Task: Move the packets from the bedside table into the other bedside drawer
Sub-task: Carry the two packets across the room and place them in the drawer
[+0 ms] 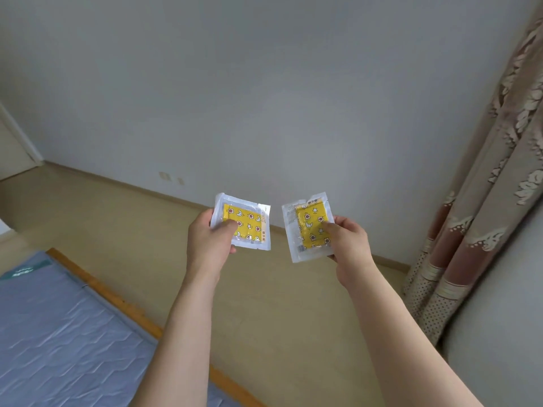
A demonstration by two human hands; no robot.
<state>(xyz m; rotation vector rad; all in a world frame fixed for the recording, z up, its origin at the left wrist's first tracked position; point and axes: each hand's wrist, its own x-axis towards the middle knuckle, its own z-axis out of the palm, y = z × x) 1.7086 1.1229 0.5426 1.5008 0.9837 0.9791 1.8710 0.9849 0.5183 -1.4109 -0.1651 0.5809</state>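
Two flat, clear plastic packets, each with a yellow patterned square inside, are held up in the air in front of the person, one in each hand. The left packet (pixel 242 221) lies with its long side roughly level; the left hand (pixel 210 239) pinches its near left corner, thumb on the front face, the other fingers curled behind it. The right packet (pixel 308 226) stands taller than wide and leans slightly; the right hand (pixel 348 245) pinches its near right edge the same way, thumb on top. Each packet reaches up and away from the fingers that hold it, and the two sit side by side with a gap between them, not touching.

Beyond the packets are a plain grey wall and a pale floor. Below the left arm lies a bed (pixel 58 333) with a blue mattress and a wooden edge. A patterned curtain (pixel 482 218) hangs past the right hand.

No bedside counter or drawer is in sight, so which hand is nearer the drawer cannot be told. The packets seem to be mid-carry.
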